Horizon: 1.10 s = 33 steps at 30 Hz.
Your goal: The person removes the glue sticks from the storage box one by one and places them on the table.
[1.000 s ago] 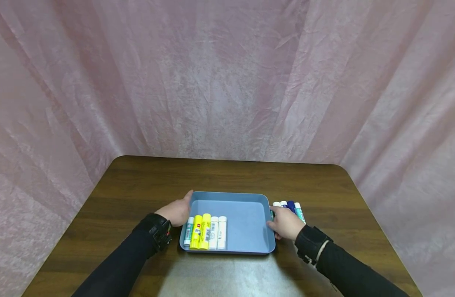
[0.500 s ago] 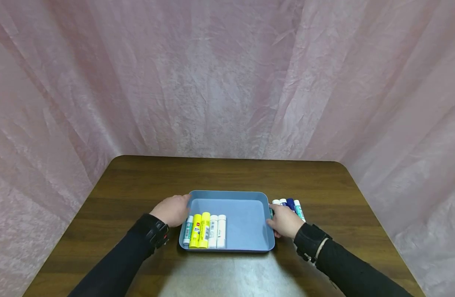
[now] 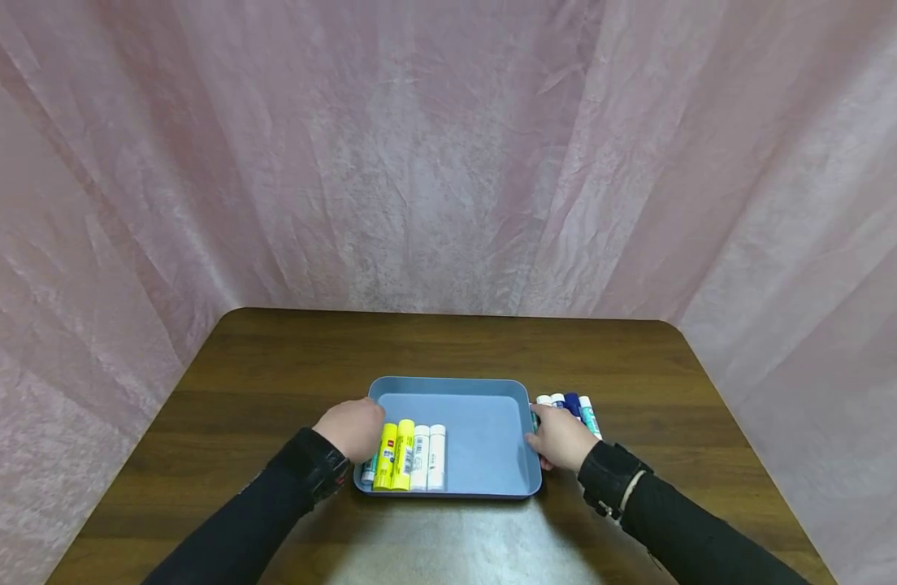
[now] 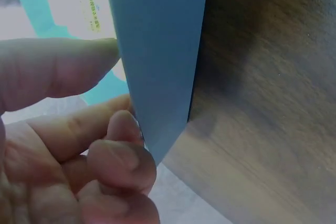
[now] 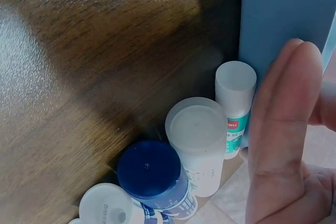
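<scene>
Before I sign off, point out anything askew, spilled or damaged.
Nothing stands out: the tubes in the blue tray lie side by side, and no spill or damage shows; the left hand partly hides the leftmost tube.

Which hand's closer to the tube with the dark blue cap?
Right. The right hand is at the right edge of the blue tray, close beside the dark-blue-capped tube; the left hand is across the tray, at its left edge.

The left hand (image 4: 65,142) is at the tray's left wall (image 4: 157,51), thumb (image 4: 58,72) near, curled fingers (image 4: 121,161) farther. 1 green-and-white stick (image 4: 79,3) lies right of it, partly behind the thumb; wooden table (image 4: 262,66) left, pale cloth (image 4: 186,203) far.
</scene>
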Available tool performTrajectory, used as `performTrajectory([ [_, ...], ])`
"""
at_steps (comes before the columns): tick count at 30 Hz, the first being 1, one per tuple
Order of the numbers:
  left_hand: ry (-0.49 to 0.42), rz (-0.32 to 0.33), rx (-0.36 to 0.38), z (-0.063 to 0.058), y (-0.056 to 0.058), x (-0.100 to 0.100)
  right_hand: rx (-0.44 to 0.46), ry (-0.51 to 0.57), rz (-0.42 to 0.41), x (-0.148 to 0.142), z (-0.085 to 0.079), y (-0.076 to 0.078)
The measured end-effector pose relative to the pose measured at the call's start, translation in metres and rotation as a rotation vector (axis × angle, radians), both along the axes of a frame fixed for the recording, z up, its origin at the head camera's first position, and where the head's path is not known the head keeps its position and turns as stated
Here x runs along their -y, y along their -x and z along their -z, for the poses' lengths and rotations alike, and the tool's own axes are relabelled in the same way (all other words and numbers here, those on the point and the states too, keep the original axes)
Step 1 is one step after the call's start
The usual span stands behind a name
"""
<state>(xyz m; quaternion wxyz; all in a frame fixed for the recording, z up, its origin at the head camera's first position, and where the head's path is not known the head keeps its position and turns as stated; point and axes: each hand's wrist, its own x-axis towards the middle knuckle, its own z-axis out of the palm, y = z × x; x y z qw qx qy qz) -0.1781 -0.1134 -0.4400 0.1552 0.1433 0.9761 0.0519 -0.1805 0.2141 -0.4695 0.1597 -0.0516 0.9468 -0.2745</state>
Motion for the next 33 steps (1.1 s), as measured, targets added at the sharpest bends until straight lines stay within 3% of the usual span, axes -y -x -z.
performTrajectory([
  [6, 0.026, 0.009, 0.013, 0.004, -0.002, -0.003, -0.007, 0.005, -0.001, 0.000, 0.001, -0.001],
  [16, 0.053, 0.015, 0.035, 0.003, -0.005, -0.005, 0.000, 0.004, 0.010, 0.001, 0.003, -0.001],
  [23, 0.063, -0.015, 0.040, 0.002, -0.007, -0.007, 0.004, -0.006, 0.006, 0.002, 0.000, -0.004],
  [33, 0.101, 0.006, 0.030, 0.003, -0.013, -0.013, -0.004, -0.004, 0.005, 0.003, -0.001, -0.005],
])
